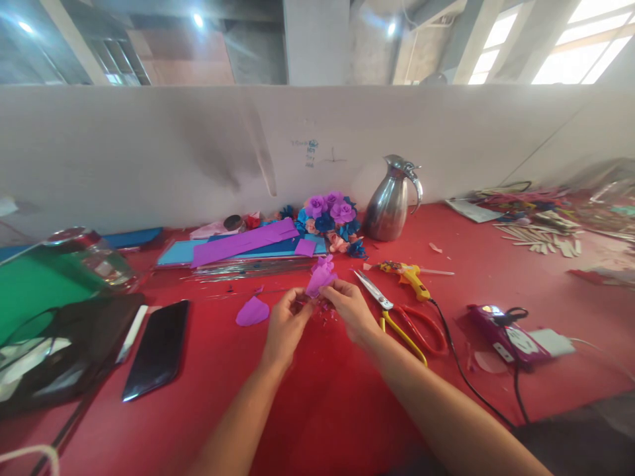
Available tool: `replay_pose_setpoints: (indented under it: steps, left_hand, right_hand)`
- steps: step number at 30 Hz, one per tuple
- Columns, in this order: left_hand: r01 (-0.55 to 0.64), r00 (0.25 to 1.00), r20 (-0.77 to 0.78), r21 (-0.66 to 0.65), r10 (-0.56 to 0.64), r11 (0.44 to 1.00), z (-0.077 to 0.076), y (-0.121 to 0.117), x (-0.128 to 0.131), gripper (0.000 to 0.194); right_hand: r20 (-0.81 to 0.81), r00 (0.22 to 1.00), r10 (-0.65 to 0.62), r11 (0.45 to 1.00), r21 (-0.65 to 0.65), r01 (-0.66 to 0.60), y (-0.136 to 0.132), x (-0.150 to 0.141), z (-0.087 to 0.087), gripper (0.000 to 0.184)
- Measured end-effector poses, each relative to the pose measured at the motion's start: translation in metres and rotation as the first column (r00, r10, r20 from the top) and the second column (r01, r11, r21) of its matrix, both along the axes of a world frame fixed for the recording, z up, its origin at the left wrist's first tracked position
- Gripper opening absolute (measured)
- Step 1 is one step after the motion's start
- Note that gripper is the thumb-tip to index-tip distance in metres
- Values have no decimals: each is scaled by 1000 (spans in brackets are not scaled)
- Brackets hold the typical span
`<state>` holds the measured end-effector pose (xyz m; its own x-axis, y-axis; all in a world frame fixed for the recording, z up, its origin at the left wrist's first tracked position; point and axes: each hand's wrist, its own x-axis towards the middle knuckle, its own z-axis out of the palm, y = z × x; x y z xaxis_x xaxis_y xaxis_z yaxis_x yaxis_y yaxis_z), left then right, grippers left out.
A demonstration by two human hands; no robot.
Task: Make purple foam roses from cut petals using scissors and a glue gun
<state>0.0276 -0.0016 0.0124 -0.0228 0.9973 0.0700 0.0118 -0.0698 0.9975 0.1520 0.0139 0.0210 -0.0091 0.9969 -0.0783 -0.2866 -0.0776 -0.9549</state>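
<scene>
Where the two forearms converge above the red table (317, 410), a purple paper flower (322, 274) is held upright between the hands, near the middle of the work surface. The left hand (289, 320) pinches the lower left of the flower between thumb and fingers; the right hand (351, 307) pinches its lower right, thumb and forefinger pressed to the paper. The exact contact of the left fingertips is partly hidden. Just left of the left hand lies a loose purple petal (253, 312). To the right of the right hand rest scissors (385, 303) with one yellow and one red handle, blades directed away from the person; beyond them lies a yellow glue gun (415, 283), a pale stick projecting from its rear. Behind the flower, a broad purple strip (243, 244) and a small purple square (305, 247) lie on blue sheets (174, 252), beside a cluster of purple, blue and pink paper flowers (325, 221). A steel jug (388, 205) stands upright right of the cluster. At far left lies a dark phone (157, 347); at right, a purple power strip (513, 338) holds plugs.
</scene>
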Motion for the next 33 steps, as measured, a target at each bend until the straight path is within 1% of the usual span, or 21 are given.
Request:
replay_pose_setpoints:
  steps: [4,12,17,24,28,33]
  left_hand:
    - [-16,1000,3,3,16,1000,-1,0,0,19]
    - [-53,997,53,-30,55,998,5,-2,1,20]
    - [-45,993,104,-53,50,998,9,-2,1,19]
    - [-24,981,189,-147,52,989,14,-3,0,19]
    - [-20,976,213,-141,50,990,14,-3,0,17]
    - [-25,978,204,-111,48,994,15,-3,1,20]
  right_hand:
    - [4,1000,13,1000,12,-13,-1,0,1,17]
    - [24,1000,14,1000,21,-14,-2,0,0,18]
    - [-4,996,84,995,50,-83,-2,2,0,13]
    - [-26,988,155,984,95,-152,-1,6,0,18]
    - [-12,989,147,982,120,-145,-1,5,-1,21]
    - [15,993,116,986,116,-117,0,3,-3,28]
